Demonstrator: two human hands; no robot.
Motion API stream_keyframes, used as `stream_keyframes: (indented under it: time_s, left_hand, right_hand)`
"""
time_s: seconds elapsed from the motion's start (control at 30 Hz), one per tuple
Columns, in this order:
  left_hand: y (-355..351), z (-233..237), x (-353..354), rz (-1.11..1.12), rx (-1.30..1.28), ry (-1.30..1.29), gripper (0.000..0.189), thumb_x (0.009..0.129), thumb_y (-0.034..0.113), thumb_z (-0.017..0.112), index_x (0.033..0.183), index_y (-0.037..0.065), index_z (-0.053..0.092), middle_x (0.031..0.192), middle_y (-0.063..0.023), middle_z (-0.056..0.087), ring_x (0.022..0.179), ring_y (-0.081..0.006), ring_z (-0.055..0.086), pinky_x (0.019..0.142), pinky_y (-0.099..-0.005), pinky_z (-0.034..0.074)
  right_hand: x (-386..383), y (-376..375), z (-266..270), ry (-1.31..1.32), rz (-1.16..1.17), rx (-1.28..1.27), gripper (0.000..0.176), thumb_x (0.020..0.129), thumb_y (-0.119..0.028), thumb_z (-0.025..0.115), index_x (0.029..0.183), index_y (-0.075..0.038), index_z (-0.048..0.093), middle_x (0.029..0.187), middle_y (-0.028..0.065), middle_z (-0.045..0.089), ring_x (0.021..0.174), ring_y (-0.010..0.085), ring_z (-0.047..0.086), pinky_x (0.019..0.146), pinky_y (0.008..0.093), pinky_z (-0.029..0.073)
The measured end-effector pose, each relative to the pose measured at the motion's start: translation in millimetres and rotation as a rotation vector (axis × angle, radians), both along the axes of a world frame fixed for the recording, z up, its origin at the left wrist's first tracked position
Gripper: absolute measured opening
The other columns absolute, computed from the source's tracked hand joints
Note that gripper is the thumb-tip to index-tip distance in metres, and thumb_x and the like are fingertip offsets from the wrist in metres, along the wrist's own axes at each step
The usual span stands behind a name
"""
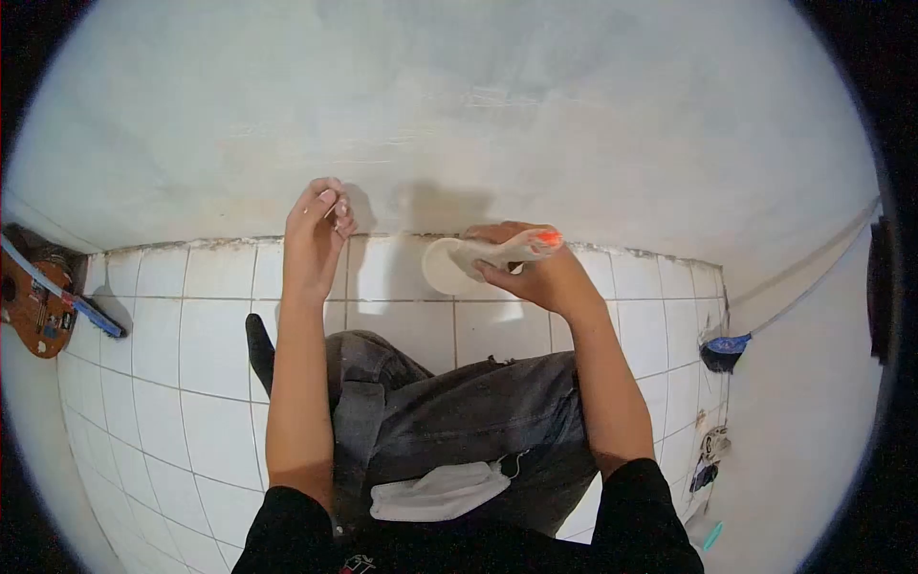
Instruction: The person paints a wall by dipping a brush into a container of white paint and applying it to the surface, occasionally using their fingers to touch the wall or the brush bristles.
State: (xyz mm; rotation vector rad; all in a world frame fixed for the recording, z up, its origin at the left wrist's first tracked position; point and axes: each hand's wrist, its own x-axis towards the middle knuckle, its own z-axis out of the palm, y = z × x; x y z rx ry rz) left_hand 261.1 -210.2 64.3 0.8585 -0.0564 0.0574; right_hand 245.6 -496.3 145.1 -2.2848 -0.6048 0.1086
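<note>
In my right hand (pixel 531 268) is a crumpled translucent plastic bag (pixel 521 251) with an orange patch near its top end. My fingers and thumb are wrapped round it, and it is tilted. Its lower end overlaps a round off-white dish (pixel 441 268) on the tiled floor, right by the foot of the wall. My left hand (pixel 320 215) is raised close to the wall, left of the dish. Its fingers are loosely curled and slightly apart, with whitish residue on the fingertips and nothing visible in them.
A pale wall (pixel 478 115) with scratches and patches rises in front. A white face mask (pixel 440 492) rests on my dark trousers (pixel 478 411). At the left stand a blue brush (pixel 98 318) and a brown guitar (pixel 43 311); a blue broom (pixel 727 352) leans at the right.
</note>
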Motion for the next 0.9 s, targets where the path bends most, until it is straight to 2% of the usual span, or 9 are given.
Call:
stream_keyframes:
  time_s: [0.17, 0.2, 0.27, 0.33, 0.4, 0.6, 0.7, 0.83, 0.9]
  left_hand:
    - [2.4, -0.7, 1.0, 0.004, -0.029, 0.0, 0.016, 0.096, 0.021, 0.06, 0.105, 0.008, 0.057, 0.082, 0.0006, 0.052, 0.074, -0.0095, 0.047, 0.068, -0.0257, 0.041]
    - [0.9, 0.0, 0.9, -0.005, -0.039, 0.008, 0.016, 0.096, 0.021, 0.061, 0.105, 0.008, 0.057, 0.082, 0.0004, 0.052, 0.073, -0.0098, 0.047, 0.068, -0.0258, 0.041]
    - [-1.7, -0.8, 0.8, 0.008, -0.043, 0.01, 0.017, 0.096, 0.021, 0.061, 0.105, 0.007, 0.057, 0.082, -0.0002, 0.052, 0.073, -0.0105, 0.047, 0.068, -0.026, 0.041]
    - [-1.0, -2.7, 2.4, 0.0, -0.05, 0.002, 0.017, 0.096, 0.021, 0.06, 0.105, 0.007, 0.057, 0.082, -0.0005, 0.052, 0.073, -0.0114, 0.046, 0.068, -0.0261, 0.041]
    - [0.5, -3.1, 2.1, 0.014, -0.046, 0.021, 0.018, 0.096, 0.021, 0.06, 0.105, 0.006, 0.057, 0.083, -0.0005, 0.052, 0.072, -0.0118, 0.046, 0.068, -0.0265, 0.041]
    - [0.2, 0.1, 1.2, 0.03, -0.061, -0.008, 0.019, 0.095, 0.022, 0.061, 0.105, 0.006, 0.058, 0.083, -0.0001, 0.052, 0.074, -0.011, 0.046, 0.069, -0.026, 0.04]
    - [-1.3, 3.0, -0.4, 0.06, -0.037, 0.036, 0.018, 0.095, 0.022, 0.06, 0.105, 0.007, 0.059, 0.083, 0.0003, 0.052, 0.074, -0.0107, 0.046, 0.069, -0.0262, 0.039]
    - [0.9, 1.3, 0.6, 0.047, -0.044, 0.025, 0.018, 0.094, 0.022, 0.061, 0.105, 0.007, 0.059, 0.082, 0.0004, 0.053, 0.074, -0.011, 0.046, 0.068, -0.0268, 0.039]
    - [1.3, 1.3, 0.5, 0.04, -0.046, 0.026, 0.019, 0.094, 0.022, 0.062, 0.105, 0.007, 0.06, 0.082, 0.0004, 0.053, 0.073, -0.0112, 0.046, 0.068, -0.0268, 0.039]
  right_hand:
    - [12.0, 13.6, -9.7, 0.118, -0.001, -0.234, 0.038, 0.084, -0.023, 0.076, 0.121, -0.012, 0.069, 0.1, 0.0138, 0.072, 0.086, 0.0315, 0.07, 0.079, 0.0381, 0.057]
    - [13.2, 15.7, -15.1, 0.123, 0.006, -0.237, 0.038, 0.084, -0.023, 0.076, 0.121, -0.012, 0.069, 0.1, 0.0138, 0.072, 0.086, 0.0315, 0.07, 0.079, 0.0381, 0.057]
    - [15.7, 15.0, -34.6, 0.025, -0.146, -0.144, 0.036, 0.083, -0.02, 0.077, 0.118, -0.011, 0.071, 0.1, 0.0125, 0.072, 0.081, 0.0215, 0.068, 0.075, 0.0325, 0.055]
    - [16.8, 14.5, -41.3, -0.063, -0.14, -0.18, 0.036, 0.083, -0.02, 0.077, 0.116, -0.009, 0.071, 0.096, 0.0129, 0.072, 0.081, 0.0217, 0.067, 0.074, 0.0326, 0.055]
    - [17.4, 17.1, -41.3, -0.025, -0.15, -0.154, 0.041, 0.081, -0.026, 0.078, 0.117, -0.008, 0.069, 0.098, 0.0176, 0.071, 0.086, 0.0322, 0.069, 0.078, 0.0391, 0.056]
    - [23.9, 13.6, -58.2, 0.011, -0.199, -0.11, 0.041, 0.079, -0.025, 0.077, 0.114, -0.004, 0.069, 0.079, 0.0144, 0.071, 0.07, 0.0278, 0.07, 0.069, 0.0368, 0.056]
    - [24.4, 16.4, -56.0, -0.034, -0.181, -0.164, 0.041, 0.079, -0.027, 0.077, 0.113, -0.004, 0.069, 0.078, 0.0148, 0.071, 0.07, 0.0264, 0.07, 0.068, 0.0374, 0.055]
    - [23.8, 16.1, -56.5, -0.059, -0.174, -0.162, 0.041, 0.079, -0.028, 0.077, 0.112, -0.006, 0.07, 0.077, 0.0149, 0.07, 0.07, 0.0272, 0.069, 0.067, 0.0376, 0.055]
    - [22.8, 17.2, -54.7, 0.001, -0.201, -0.204, 0.037, 0.08, -0.021, 0.077, 0.11, -0.001, 0.07, 0.089, 0.0136, 0.071, 0.081, 0.0214, 0.069, 0.074, 0.0335, 0.055]
